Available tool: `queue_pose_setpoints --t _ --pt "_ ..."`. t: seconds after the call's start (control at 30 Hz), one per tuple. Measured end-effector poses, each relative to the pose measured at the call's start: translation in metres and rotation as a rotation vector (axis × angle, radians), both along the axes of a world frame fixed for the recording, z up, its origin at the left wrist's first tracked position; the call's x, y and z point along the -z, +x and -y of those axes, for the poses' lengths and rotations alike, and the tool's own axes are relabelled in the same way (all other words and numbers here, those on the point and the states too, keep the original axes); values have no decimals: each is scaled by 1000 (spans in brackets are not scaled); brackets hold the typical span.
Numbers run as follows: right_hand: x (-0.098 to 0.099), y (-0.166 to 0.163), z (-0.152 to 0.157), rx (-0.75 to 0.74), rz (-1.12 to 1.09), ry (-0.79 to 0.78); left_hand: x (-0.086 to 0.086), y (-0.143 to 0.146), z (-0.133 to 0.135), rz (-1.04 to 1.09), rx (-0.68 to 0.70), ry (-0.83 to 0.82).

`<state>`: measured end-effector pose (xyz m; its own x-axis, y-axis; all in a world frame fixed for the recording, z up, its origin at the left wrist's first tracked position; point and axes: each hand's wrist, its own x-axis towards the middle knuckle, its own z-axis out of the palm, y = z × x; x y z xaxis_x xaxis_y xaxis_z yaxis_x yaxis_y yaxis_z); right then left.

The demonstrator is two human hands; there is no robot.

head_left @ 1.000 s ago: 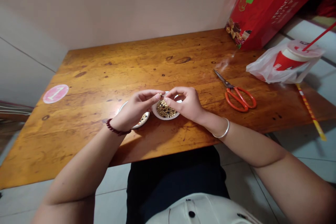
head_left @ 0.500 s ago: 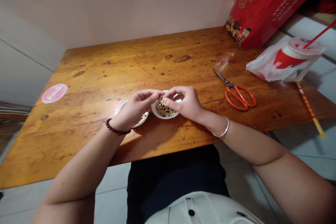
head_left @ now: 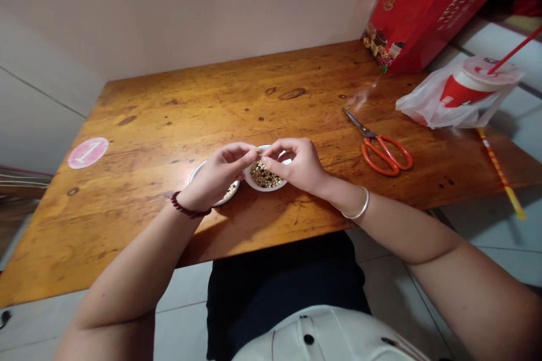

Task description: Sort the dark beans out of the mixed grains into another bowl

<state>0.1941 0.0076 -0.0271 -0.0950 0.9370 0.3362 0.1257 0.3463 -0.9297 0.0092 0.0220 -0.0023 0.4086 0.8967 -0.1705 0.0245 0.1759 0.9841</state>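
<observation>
My left hand point(head_left: 226, 169) is closed in a pinch above a white bowl point(head_left: 234, 196), covering most of it; a few pale and dark bits show inside. Beside it on the right stands a second white bowl point(head_left: 271, 189) with many small beads point(head_left: 265, 174), pale yellow mixed with black. Over this bowl my right hand point(head_left: 296, 163) pinches with thumb and forefinger. The fingertips of both hands nearly meet above the bowl's far rim. Whatever they hold there is too small to make out.
Orange-handled scissors point(head_left: 383, 149) lie on the wooden table point(head_left: 190, 107) to the right. Beyond them are a red paper cup point(head_left: 459, 90) in a plastic bag, a yellow-red stick point(head_left: 502, 175) over the table's edge, and a large red box point(head_left: 427, 17). A pink round sticker point(head_left: 88, 153) marks the left side.
Both hands keep nearly the same pinched pose at the same place, with only slight finger movement. The view has shifted a little.
</observation>
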Motion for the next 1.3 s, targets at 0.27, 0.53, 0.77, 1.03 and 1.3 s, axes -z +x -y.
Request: queue_pose_setpoints --t 0.27,0.53,0.77,1.03,1.3 --pt "2 0 -1 -2 14 6 0 -5 -2 -220 8 332" --pt "4 -2 -4 -19 3 -47 -6 -9 1 -632 -63 960" --pt "7 -2 -8 -61 -43 -117 -4 -10 0 -594 -113 833" --pt "10 0 -11 -123 -117 -143 -7 -11 -1 -529 -202 713" --pt "10 -2 -12 -169 -137 -118 -11 -15 -3 -499 -157 608"
